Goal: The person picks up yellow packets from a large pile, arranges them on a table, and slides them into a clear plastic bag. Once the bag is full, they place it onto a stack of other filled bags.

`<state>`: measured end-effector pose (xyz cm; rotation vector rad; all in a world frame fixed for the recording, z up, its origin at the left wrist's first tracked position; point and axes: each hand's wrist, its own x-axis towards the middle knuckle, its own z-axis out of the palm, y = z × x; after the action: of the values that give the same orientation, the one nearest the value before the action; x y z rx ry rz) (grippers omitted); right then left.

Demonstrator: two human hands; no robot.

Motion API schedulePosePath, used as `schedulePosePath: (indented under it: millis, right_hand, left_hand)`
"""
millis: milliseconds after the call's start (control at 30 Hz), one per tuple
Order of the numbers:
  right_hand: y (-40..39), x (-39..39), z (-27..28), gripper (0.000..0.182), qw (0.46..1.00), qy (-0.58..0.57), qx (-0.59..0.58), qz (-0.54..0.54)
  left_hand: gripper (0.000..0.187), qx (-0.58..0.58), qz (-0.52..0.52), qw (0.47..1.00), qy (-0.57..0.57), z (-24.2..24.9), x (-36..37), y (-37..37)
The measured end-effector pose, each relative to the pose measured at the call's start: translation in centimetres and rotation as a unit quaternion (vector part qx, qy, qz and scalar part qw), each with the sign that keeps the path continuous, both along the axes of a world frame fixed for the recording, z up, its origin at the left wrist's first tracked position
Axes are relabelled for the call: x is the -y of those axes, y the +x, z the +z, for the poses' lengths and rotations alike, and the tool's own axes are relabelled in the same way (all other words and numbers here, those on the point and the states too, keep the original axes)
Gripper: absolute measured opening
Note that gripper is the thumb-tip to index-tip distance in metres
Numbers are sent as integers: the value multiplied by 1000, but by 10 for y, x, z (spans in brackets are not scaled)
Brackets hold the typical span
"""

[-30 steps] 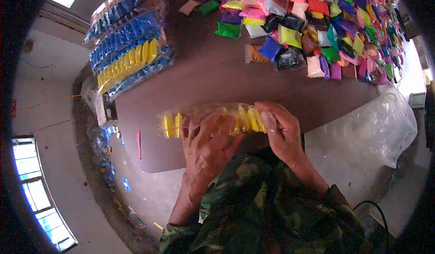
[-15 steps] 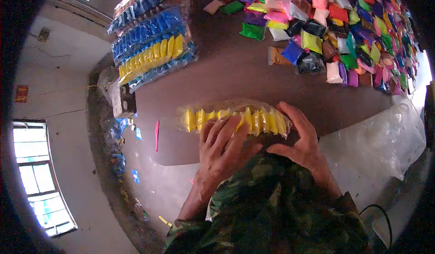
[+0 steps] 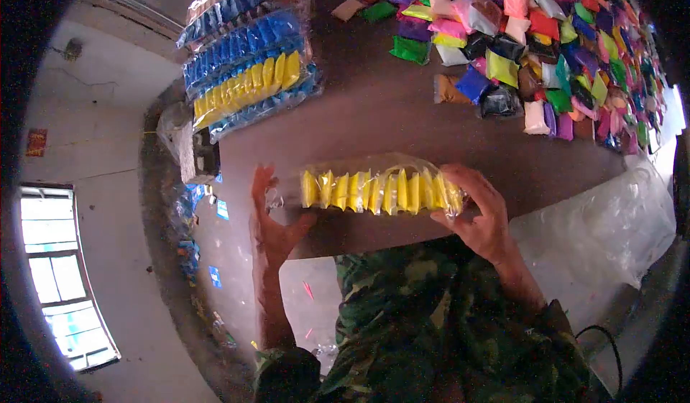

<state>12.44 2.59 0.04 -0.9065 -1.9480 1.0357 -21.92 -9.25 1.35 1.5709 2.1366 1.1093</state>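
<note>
A clear plastic bag holding a row of yellow packets lies along the front part of the brown table. My right hand grips its right end, thumb below and fingers over the top. At the other end, my left hand is open, thumb and fingers spread apart beside the bag's loose, see-through end. The yellow packets stand side by side, and slack film shows above them.
Stacked bags of blue and yellow packets lie at the back left, beside a grey block. A big heap of small colourful packets covers the back right. Clear plastic sheeting hangs at the right edge.
My left hand has lifted off the middle of the bag and moved left to its end, spreading open. My right hand has closed on the right end. The packets now show in an uncovered row.
</note>
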Motion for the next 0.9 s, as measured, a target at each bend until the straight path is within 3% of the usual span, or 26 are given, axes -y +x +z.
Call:
schedulePosePath:
  millis: [33,133,267,367,467,667,900]
  right_hand:
    - [0,0,-1,63,999,-32,-23,0]
    - [-1,-7,-2,58,999,39,-5,-7]
    - [-1,-9,-4,53,998,50,-12,-20]
    - [1,-10,-4,44,999,6,-25,-19]
    - [3,-12,-4,35,999,-40,-29,-3]
    - [-3,-16,7,25,999,-48,10,-3]
    - [-9,-18,5,20,995,-103,-6,-11]
  left_hand:
    - [106,12,-20,1000,2,3,-5,-1]
    - [85,19,-42,998,-30,8,-16,-3]
    - [55,52,-30,995,-78,11,-18,-4]
    - [48,-12,-82,996,-41,29,-20,2]
    - [42,51,-84,995,26,22,-11,6]
    - [34,177,25,971,-161,21,12,13]
    - [36,158,2,978,-139,15,8,9]
